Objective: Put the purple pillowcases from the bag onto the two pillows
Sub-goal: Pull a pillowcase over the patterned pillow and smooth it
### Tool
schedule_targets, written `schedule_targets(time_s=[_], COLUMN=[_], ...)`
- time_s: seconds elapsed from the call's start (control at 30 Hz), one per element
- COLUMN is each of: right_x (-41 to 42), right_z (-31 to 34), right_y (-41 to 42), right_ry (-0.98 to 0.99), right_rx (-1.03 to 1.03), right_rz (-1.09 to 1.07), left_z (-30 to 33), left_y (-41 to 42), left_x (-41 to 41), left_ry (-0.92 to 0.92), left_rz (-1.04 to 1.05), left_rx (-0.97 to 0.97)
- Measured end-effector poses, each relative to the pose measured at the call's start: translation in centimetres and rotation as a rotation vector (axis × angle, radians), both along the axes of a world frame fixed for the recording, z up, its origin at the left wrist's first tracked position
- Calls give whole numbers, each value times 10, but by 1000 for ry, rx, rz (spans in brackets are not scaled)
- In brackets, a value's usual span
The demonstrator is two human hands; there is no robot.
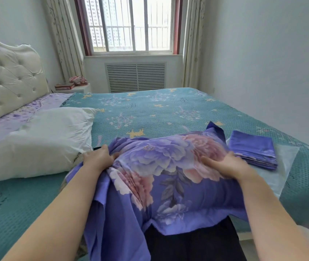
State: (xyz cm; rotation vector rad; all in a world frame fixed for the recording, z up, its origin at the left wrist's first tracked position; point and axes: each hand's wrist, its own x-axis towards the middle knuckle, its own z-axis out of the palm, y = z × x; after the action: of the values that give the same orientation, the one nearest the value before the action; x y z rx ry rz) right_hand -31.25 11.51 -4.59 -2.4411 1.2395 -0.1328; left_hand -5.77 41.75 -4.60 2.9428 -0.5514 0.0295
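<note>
Head view: left hand (99,157) grips bunched cloth of the purple floral pillowcase (161,166) at its left edge, fingers curled into the folds, right hand (225,166) lies flat on it with fingers straight and close together, bare white pillow (42,140) just left, folded second pillowcase (253,149) at right on the teal bedspread (150,110).

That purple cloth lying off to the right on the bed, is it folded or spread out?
Folded. The second pillowcase lies as a neat flat rectangle with stacked layers showing along its near edge.
</note>
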Motion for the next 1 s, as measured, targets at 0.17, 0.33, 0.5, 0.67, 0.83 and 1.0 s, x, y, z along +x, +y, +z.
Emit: schedule_targets(time_s=[0.17, 0.33, 0.5, 0.67, 0.83, 1.0], right_x=[13, 45, 120, 182, 147, 96], right_z=[-17, 46, 143, 119, 41, -24], right_y=[29, 30, 21, 41, 85, 84], right_ry=[-114, -428, -645, -432, -209, -39], right_rx=[-106, -485, -837, -155, 167, 300], right_rz=[-10, 65, 107, 418, 699, 491], left_z=[-14, -12, 21, 44, 21, 19], left_y=[-8, 4, -8, -41, -66, -60], left_x=[-3, -3, 10, 8, 2, -5], left_ry=[-23, -35, 140, 425, 508, 525], left_rz=[9, 142, 268, 418, 584, 737], left_rx=[-131, -311, -911, -1612, -1941, -1954])
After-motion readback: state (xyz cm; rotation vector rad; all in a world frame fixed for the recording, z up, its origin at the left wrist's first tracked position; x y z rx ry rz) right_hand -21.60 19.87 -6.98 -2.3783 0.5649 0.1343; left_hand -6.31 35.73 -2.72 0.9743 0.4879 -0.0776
